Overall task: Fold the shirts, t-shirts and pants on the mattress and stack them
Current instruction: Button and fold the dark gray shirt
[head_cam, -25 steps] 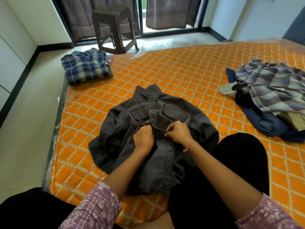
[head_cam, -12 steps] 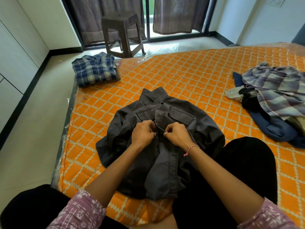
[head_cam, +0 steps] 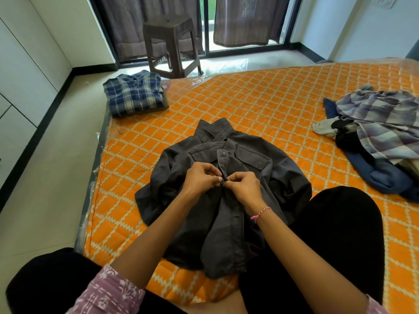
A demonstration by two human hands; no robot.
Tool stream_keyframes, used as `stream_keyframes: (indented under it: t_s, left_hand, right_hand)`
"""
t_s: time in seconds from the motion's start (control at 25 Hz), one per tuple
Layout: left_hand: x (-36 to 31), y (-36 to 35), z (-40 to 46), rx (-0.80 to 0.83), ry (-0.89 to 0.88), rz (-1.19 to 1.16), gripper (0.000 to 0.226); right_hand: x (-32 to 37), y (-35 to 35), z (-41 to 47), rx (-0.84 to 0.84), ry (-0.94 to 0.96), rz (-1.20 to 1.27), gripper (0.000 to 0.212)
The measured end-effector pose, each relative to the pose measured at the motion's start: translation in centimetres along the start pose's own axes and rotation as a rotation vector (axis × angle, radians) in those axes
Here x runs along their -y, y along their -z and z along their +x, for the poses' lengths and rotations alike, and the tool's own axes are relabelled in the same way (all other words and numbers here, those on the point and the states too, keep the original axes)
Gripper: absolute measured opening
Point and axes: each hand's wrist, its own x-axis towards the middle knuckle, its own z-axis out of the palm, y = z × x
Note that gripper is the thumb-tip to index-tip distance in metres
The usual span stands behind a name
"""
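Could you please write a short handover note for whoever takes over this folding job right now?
Left hand and right hand: both pinch the dark grey shirt at its front placket, at a button.
Grey shirt lies unfolded on the orange mattress, in front of the knees.
Done: blue plaid shirt folded at the far left corner.
Left: fold the grey shirt, then the heap of clothes on the right, and stack.

She wears pink-purple patterned sleeves point(head_cam: 108, 293) pushed to the elbows, black trousers point(head_cam: 335, 234), and a pink-and-white thread bracelet point(head_cam: 260, 213) on the right wrist.
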Motion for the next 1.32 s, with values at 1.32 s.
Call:
stream_keyframes:
  t_s: [1.32]
  left_hand:
    - [1.2,-3.7,1.0,-0.285,0.137,-0.366,0.010]
  right_hand:
    - [1.7,-0.4,0.7,-0.114,0.128,-0.341,0.011]
